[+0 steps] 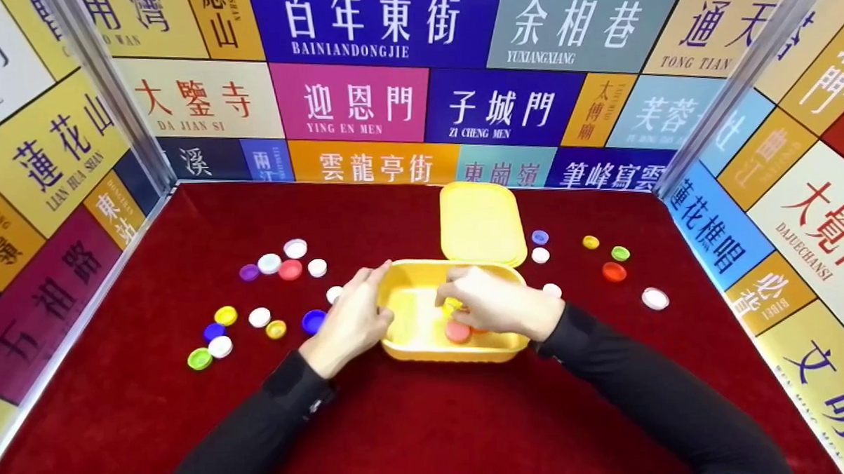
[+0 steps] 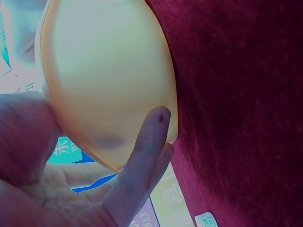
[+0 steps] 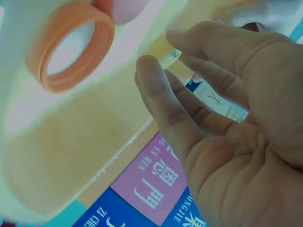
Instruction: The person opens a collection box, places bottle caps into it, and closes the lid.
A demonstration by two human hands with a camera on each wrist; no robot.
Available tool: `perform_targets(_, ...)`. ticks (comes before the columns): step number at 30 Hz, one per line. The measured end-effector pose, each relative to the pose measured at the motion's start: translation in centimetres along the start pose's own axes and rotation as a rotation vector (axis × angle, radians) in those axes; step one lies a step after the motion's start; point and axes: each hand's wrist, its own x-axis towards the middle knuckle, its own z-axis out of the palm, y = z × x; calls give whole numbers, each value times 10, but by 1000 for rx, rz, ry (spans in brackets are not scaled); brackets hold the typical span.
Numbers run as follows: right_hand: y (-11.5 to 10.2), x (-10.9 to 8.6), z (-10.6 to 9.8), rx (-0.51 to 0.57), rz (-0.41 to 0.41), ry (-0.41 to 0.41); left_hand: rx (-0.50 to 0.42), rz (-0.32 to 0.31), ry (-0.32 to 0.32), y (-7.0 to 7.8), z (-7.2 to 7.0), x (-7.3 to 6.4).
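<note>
A yellow plastic box [image 1: 433,353] stands uncovered on the red cloth. My left hand [image 1: 354,316] holds its left end, and in the left wrist view a finger [image 2: 151,137] lies along the box's outer wall [image 2: 113,75]. Inside the box, my right hand [image 1: 498,301] pinches a small yellow bottle cap [image 3: 165,49] between thumb and fingertips. Below that hand lie a pink bottle cap [image 1: 457,332] and an orange bottle cap [image 3: 71,47], the orange one partly hidden by the hand in the head view.
Behind the box lies its yellow lid [image 1: 483,222]. Several loose caps are scattered at left, among them a blue cap [image 1: 313,321] beside my left hand. More lie at right, including a red cap [image 1: 614,272] and a white cap [image 1: 654,298]. Printed panels [image 1: 350,103] wall the table.
</note>
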Motion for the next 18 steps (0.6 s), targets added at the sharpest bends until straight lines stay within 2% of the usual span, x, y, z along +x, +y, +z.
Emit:
perform_targets(8,-1,1,5,8,21,-32,14,16,11,1,-1,-1)
perform_targets(18,-1,-2,1,16,23,7,6,8,15,0,0,-1)
